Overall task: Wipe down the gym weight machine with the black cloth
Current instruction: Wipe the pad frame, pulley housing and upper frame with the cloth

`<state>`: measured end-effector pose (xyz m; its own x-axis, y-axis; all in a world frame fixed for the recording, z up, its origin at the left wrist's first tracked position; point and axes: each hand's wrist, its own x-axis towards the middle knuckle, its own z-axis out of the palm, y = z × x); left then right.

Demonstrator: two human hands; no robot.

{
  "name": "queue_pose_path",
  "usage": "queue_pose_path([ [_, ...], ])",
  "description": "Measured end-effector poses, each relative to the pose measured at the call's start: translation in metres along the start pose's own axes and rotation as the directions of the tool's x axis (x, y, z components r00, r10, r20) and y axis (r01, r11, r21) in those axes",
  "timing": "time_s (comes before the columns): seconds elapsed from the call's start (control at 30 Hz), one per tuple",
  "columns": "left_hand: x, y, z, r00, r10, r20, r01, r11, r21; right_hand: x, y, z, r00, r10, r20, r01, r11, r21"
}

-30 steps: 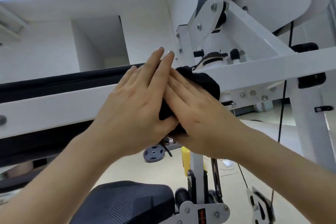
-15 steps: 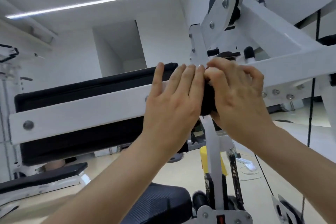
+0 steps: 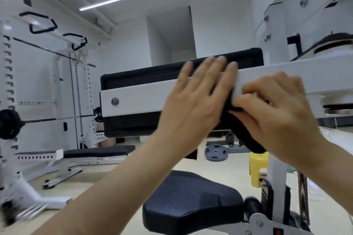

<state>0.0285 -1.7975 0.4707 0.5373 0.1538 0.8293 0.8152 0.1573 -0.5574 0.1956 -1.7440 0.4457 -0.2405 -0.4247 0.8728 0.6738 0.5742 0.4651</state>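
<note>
Black and soft, the black cloth (image 3: 246,137) will fold and bunch under any pressure; it is light, it will not slip on the painted metal, and nothing about it is fragile. Judged from here, it is best taken in a wad against your palm so a broad face meets the white crossbar (image 3: 137,99). A loose corner would only trail.

The cloth sits against the front of the crossbar, between your two hands, with a long tail hanging below the crossbar's lower edge. Your right hand (image 3: 277,108) has its fingers curled, pinching the cloth at that lower edge. Your left hand (image 3: 194,105) lies flat, fingers straight and spread, pressed over the front of the crossbar with its fingertips reaching past the crossbar's top edge onto the black pad (image 3: 172,70) behind it. The hands are blurred, so finer detail of the grip cannot be told.

Against half a second ago, both hands are nearer the crossbar's bolted end, away from the upright post. More cloth hangs below the crossbar now. A second ago both hands lay flat on the bundle; now only the left does.
</note>
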Motion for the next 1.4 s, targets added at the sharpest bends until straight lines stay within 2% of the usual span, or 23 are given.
queue_pose_path([
  [0.1, -0.006, -0.011, 0.002, 0.997, 0.070, -0.039, -0.069, 0.997, 0.035, 0.005, -0.001, -0.002, 0.992, 0.105, 0.068, -0.103, 0.994, -0.025],
  [0.2, -0.053, -0.062, 0.000, 1.000, -0.010, -0.004, 0.011, 0.984, 0.175, 0.041, -0.044, 0.025, 0.971, 0.201, 0.132, -0.192, 0.978, -0.080],
  [0.3, -0.095, -0.113, -0.010, 0.991, -0.120, 0.058, 0.105, 0.970, 0.218, 0.073, -0.094, 0.068, 0.950, 0.157, 0.271, -0.106, 0.975, -0.195],
  [0.4, -0.106, -0.130, -0.016, 0.972, -0.185, 0.145, 0.162, 0.974, 0.157, 0.086, -0.112, 0.081, 0.922, 0.205, 0.327, -0.122, 0.959, -0.255],
  [0.47, -0.099, -0.128, -0.019, 0.969, -0.182, 0.166, 0.173, 0.983, 0.063, 0.084, -0.109, 0.078, 0.933, 0.159, 0.323, -0.088, 0.971, -0.222],
  [0.57, -0.073, -0.107, -0.016, 0.987, -0.103, 0.122, 0.108, 0.994, -0.029, 0.074, -0.091, 0.062, 0.929, 0.122, 0.348, -0.060, 0.982, -0.181],
  [0.7, -0.058, -0.088, -0.006, 0.997, -0.051, 0.050, 0.051, 0.999, -0.006, 0.051, -0.063, 0.036, 0.897, 0.151, 0.416, -0.034, 0.961, -0.274],
  [0.77, -0.071, -0.099, -0.006, 0.992, -0.122, 0.038, 0.123, 0.992, -0.008, 0.055, -0.063, 0.035, 0.880, 0.167, 0.445, -0.027, 0.952, -0.304],
  [0.83, -0.089, -0.116, -0.008, 0.971, -0.235, 0.037, 0.237, 0.966, -0.099, 0.071, -0.074, 0.044, 0.880, 0.160, 0.447, -0.021, 0.954, -0.300],
  [0.9, -0.105, -0.132, -0.010, 0.950, -0.299, 0.086, 0.310, 0.932, -0.186, 0.088, -0.089, 0.061, 0.894, 0.111, 0.434, 0.012, 0.963, -0.270],
  [1.03, -0.109, -0.147, -0.020, 0.955, -0.228, 0.190, 0.270, 0.933, -0.237, 0.100, -0.118, 0.083, 0.898, 0.089, 0.431, 0.026, 0.967, -0.254],
  [1.13, -0.104, -0.145, -0.026, 0.951, -0.244, 0.188, 0.278, 0.943, -0.183, 0.095, -0.109, 0.077, 0.918, 0.002, 0.397, 0.073, 0.982, -0.173],
  [1.27, -0.079, -0.130, -0.033, 0.964, -0.144, 0.223, 0.166, 0.983, -0.082, 0.089, -0.086, 0.060, 0.861, -0.175, 0.477, 0.185, 0.982, 0.026],
  [1.33, -0.059, -0.124, -0.039, 0.943, -0.154, 0.294, 0.212, 0.961, -0.177, 0.087, -0.073, 0.051, 0.851, -0.184, 0.491, 0.154, 0.983, 0.101],
  [1.4, -0.053, -0.129, -0.043, 0.908, -0.196, 0.371, 0.338, 0.865, -0.370, 0.085, -0.064, 0.043, 0.841, -0.188, 0.507, 0.070, 0.967, 0.243],
])
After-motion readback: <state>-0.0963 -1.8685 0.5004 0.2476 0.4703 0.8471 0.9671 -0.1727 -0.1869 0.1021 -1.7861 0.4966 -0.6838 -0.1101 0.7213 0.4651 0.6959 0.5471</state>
